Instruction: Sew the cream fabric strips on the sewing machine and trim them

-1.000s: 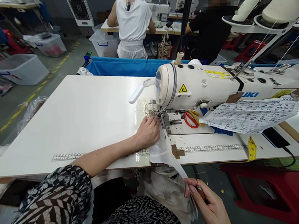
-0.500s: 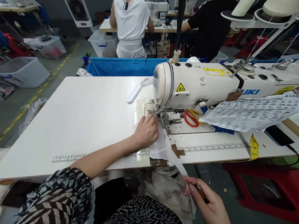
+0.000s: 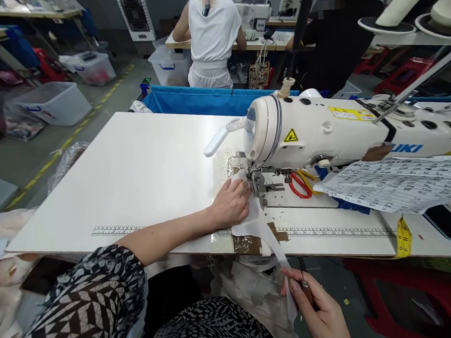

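The fingers (image 3: pixel 237 187) of the left hand (image 3: pixel 229 207) are bent and bunched together on the white cloth (image 3: pixel 247 229), just beside the presser foot (image 3: pixel 250 176); whether they pinch the cloth or only press it down cannot be told from above. The fingers of the right hand (image 3: pixel 320 305) are closed, thumb against forefinger, on the cloth's narrow lower end, below the front edge of the counter (image 3: pixel 135 168). A wooden-handled tool (image 3: pixel 306 291) with a thin tip is tucked in the same hand.

The cloth runs from the foot of the sewing machine (image 3: pixel 306 127), past the left hand, over the counter's edge and down to the right hand, its lower part hanging past the grip. Red-handled scissors (image 3: pixel 301 185) lie on the machine bed, to the right of the foot.

The step in hand looks like guiding the cloth at the needle: the left hand steers close in, while the right holds the free end in line. The next move seems to call for a light, even feed, with the edge straight, the strip neither twisted nor pulled hard, and the left fingertips clear of the needle.
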`<action>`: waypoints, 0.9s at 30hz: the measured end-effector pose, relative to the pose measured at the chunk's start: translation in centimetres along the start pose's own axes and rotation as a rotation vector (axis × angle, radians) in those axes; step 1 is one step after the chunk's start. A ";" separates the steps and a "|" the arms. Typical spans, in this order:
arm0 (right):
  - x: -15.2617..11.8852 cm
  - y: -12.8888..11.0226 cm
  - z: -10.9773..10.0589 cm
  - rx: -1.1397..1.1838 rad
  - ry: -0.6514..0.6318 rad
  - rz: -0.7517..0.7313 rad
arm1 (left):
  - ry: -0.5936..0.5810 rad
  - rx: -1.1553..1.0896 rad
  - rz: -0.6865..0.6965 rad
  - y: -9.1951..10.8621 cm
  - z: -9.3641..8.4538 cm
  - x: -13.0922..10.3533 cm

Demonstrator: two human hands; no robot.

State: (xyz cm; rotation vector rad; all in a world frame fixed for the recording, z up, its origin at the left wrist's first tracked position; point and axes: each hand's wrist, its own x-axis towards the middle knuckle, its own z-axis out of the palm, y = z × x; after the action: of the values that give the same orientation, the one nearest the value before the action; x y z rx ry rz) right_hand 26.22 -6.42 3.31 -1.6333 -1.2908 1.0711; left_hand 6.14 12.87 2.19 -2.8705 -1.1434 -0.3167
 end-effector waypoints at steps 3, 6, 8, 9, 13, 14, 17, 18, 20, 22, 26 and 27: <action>0.4 0.0 0.1 -0.029 0.018 -0.015 | -0.021 0.004 -0.003 0.1 -0.2 0.0; 0.8 0.8 0.2 -0.059 0.042 -0.042 | -0.019 -0.007 -0.001 0.1 -0.2 0.0; 1.0 1.5 0.2 -0.086 0.056 -0.047 | -0.015 -0.017 0.001 0.2 -0.3 0.0; 1.2 1.8 0.3 -0.098 0.060 -0.048 | -0.013 -0.020 0.000 0.2 -0.3 0.0; 1.9 1.8 0.6 -0.108 0.040 -0.054 | -0.019 -0.027 0.001 0.2 -0.4 0.0; 2.1 1.6 0.7 -0.107 0.036 -0.058 | -0.020 -0.029 0.002 0.2 -0.4 0.0; 2.8 0.6 0.9 -0.126 0.024 -0.080 | -0.014 -0.030 0.002 0.2 -0.5 0.0; 3.0 0.4 1.0 -0.138 0.022 -0.091 | -0.012 -0.029 0.002 0.2 -0.5 0.0; 3.4 0.2 1.1 -0.157 0.014 -0.108 | -0.010 -0.026 0.003 0.2 -0.4 -0.1; 3.9 0.2 1.4 -0.164 0.011 -0.122 | -0.009 -0.026 0.002 0.1 -0.3 -0.1; 4.6 0.2 1.9 -0.173 0.011 -0.156 | 0.002 -0.028 0.007 0.2 -0.2 -0.1; 4.7 0.1 2.1 -0.176 0.013 -0.165 | 0.000 -0.029 0.007 0.2 -0.3 -0.1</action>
State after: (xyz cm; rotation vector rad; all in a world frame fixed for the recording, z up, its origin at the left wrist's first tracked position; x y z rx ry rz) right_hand 24.93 -1.64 1.81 -1.6255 -1.5189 0.8660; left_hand 6.17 12.60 2.42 -2.8987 -1.1373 -0.3364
